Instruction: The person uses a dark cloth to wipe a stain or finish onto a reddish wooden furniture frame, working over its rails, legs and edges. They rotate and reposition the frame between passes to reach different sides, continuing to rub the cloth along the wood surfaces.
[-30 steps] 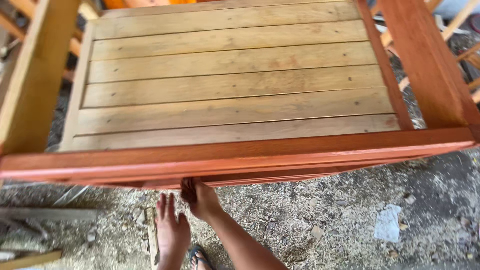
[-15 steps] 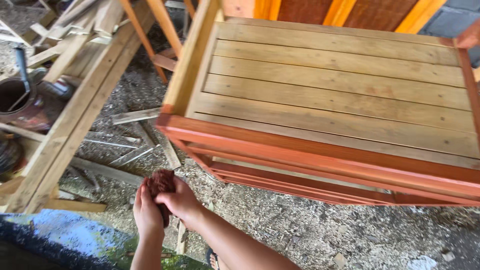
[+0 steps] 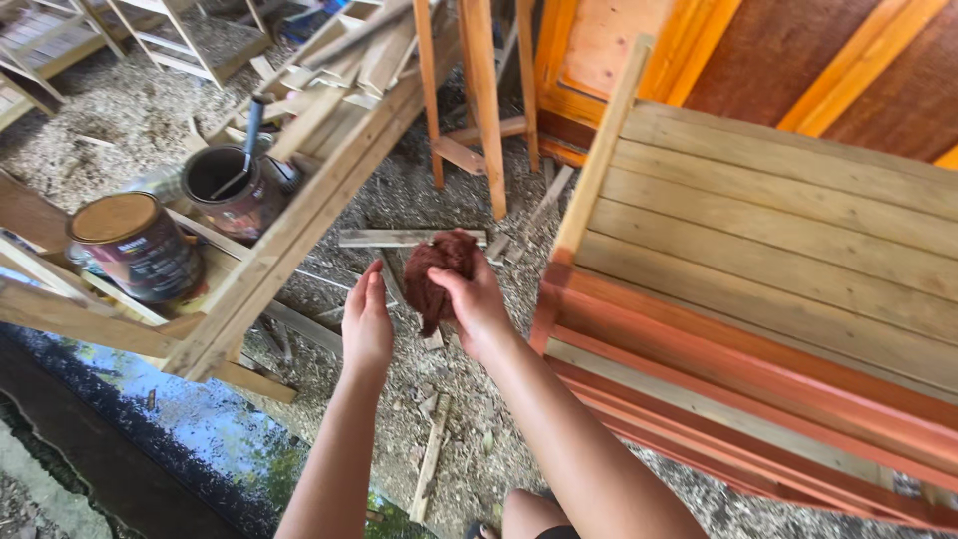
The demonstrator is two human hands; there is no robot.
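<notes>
A closed can and an open can with a stick sit on planks. A wooden bench stands nearby.

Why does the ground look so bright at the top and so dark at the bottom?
In the head view, daylight washes out the sawdust ground at the upper left, while the lower left lies in deep shadow. The right hand holding the rag, the left hand and the cans look sharp; straight boards bend slightly near the edges.

Matt red-brown cloth rag, planked wood bed frame part stained, glossy metal can.
</notes>
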